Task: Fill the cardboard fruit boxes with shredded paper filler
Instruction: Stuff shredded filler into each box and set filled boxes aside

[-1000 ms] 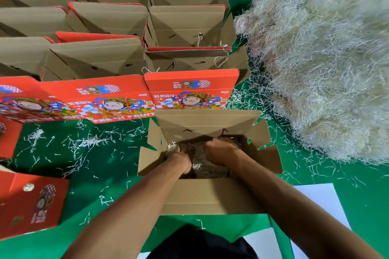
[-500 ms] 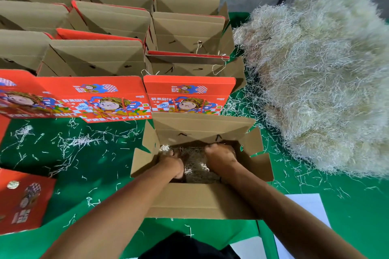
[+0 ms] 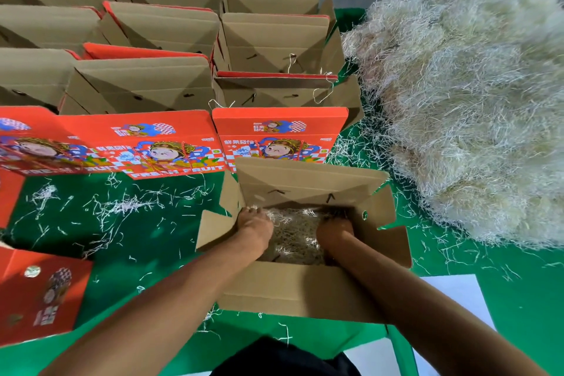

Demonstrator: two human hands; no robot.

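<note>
Open cardboard box (image 3: 300, 287) sits on the green cloth (image 3: 146, 241) directly in front of the person, flaps spread outward. Inside it: a layer of shredded paper (image 3: 294, 236) covering the bottom, pale strands over a tan mass.

Both hands are down in the box on the filler. Left hand (image 3: 254, 224) at the left inner wall, fingers curled down into the paper, a few white strands at the fingertips. Right hand (image 3: 335, 230) toward the right side, knuckles up, fingers bent under and buried in the paper; cannot tell whether either hand actually grasps a clump or only presses.

Just beyond the box, a red printed box (image 3: 279, 134) stands with a cartoon figure on its face; another red printed box (image 3: 143, 146) lies to its left, marked "FRESH FRUIT". Behind these, rows of open boxes (image 3: 171, 21) stand close together, brown insides showing; their contents are not visible.

Large heap of shredded paper (image 3: 476, 101) on the right, well above box height. Loose strands (image 3: 122, 204) scattered over the cloth to the left. Red box lid (image 3: 39, 299) at lower left. White sheet (image 3: 454, 293) at lower right.
</note>
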